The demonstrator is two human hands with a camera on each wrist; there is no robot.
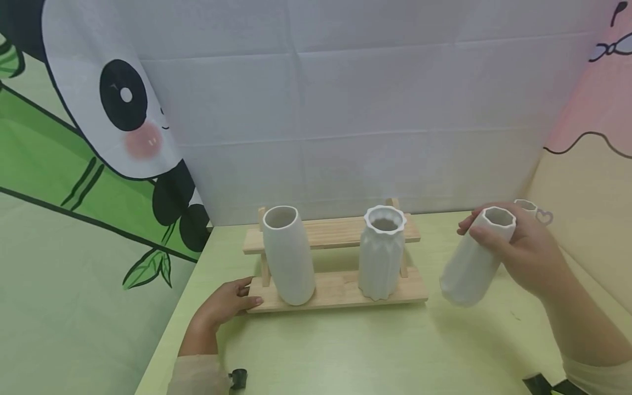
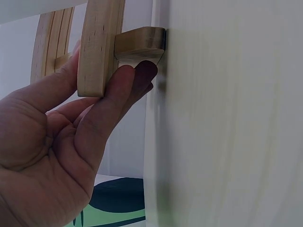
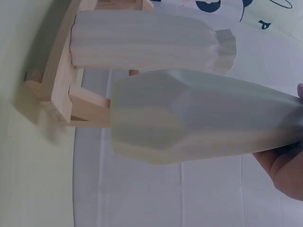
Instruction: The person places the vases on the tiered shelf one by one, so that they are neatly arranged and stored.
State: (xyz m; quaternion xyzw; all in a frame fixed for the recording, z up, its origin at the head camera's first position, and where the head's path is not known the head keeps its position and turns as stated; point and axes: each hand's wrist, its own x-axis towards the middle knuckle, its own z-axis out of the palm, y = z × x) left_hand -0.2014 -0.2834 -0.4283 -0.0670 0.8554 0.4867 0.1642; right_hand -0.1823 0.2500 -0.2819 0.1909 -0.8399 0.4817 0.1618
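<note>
In the head view, the left hand (image 1: 222,303) grips the left end of the wooden rack's lower board (image 1: 338,289), where a smooth white vase (image 1: 291,263) stands left of a scalloped-rim vase (image 1: 381,258). Right of the rack (image 1: 338,233), the right hand (image 1: 530,255) holds a faceted white vase (image 1: 469,271), tilted, above the counter (image 1: 336,351).

The left wrist view shows thumb and fingers pinching the board's end.

In the right wrist view, the hand clasps the faceted vase near its mouth end.

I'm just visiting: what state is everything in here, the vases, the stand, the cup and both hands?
Smooth vase: upright on the lower shelf.
Ruffled-rim vase: upright on the same shelf.
Faceted vase: tilted, held off the table.
Wooden stand: standing, gripped at one end.
White cup: mostly hidden; contents unclear.
Left hand: gripping the stand.
Right hand: holding the faceted vase.
</note>
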